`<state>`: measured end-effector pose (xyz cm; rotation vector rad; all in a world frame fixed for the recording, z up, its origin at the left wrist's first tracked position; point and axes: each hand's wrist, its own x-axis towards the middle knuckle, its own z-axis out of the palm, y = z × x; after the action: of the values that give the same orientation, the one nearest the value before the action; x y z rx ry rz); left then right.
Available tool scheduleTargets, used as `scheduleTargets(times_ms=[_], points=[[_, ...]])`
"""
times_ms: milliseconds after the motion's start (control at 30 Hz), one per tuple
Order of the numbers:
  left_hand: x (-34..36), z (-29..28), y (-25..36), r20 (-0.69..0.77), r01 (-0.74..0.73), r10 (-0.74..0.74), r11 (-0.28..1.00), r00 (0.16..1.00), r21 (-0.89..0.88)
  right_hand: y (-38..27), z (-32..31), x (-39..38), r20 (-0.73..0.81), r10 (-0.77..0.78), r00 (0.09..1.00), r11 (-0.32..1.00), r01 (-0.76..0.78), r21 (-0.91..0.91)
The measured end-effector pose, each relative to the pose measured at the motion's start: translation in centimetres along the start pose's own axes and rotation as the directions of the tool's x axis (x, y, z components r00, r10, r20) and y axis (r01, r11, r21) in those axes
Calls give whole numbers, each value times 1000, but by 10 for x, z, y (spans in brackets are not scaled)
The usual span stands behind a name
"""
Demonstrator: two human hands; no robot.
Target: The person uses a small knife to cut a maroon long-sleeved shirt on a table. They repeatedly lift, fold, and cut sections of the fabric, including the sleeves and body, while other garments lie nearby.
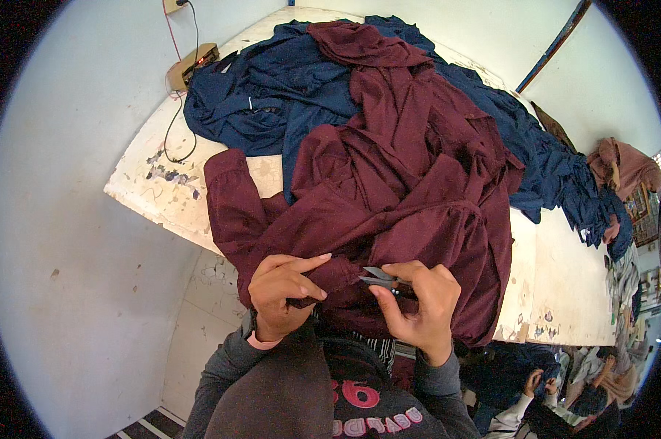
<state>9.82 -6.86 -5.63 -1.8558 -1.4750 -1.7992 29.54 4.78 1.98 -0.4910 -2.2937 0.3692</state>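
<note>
A maroon garment [404, 175] lies heaped over the near edge of the worn white table [147, 190]. My left hand [281, 293] grips a narrow band of this cloth, with the index finger stretched along it. In my right hand [426, 307] is a pair of small metal thread snips [378, 279], their blades apart at the band, just right of the left fingers. Whether the blades touch the cloth I cannot tell.
Navy garments [264, 88] spread behind the maroon cloth and along the right. At the back left are an electrical box [184, 73] and cable. White walls stand left and behind. Brown cloth [616, 164] lies far right; other people's hands [533, 382] show at lower right.
</note>
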Motion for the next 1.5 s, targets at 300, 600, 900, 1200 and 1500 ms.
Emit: scheduleTargets(times_ms=[300, 600, 900, 1200, 1500], points=[[3, -2, 3, 59, -18, 16, 999, 998, 43, -3, 2, -3, 34, -138, 990, 956, 142, -256], [3, 0, 2, 65, 1, -2, 1000, 998, 14, 2, 11, -1, 30, -135, 990, 986, 137, -95], [50, -14, -6, 284, 252, -270, 963, 920, 101, 42, 1, 2, 372, 379, 847, 572, -530, 626], [36, -5, 10, 470, 853, -753, 227, 460, -471, 39, 33, 7, -103, 208, 973, 938, -169, 301], [39, -7, 19, 540, 855, -687, 245, 486, -457, 20, 27, 13, -155, -9, 988, 944, 59, 326]])
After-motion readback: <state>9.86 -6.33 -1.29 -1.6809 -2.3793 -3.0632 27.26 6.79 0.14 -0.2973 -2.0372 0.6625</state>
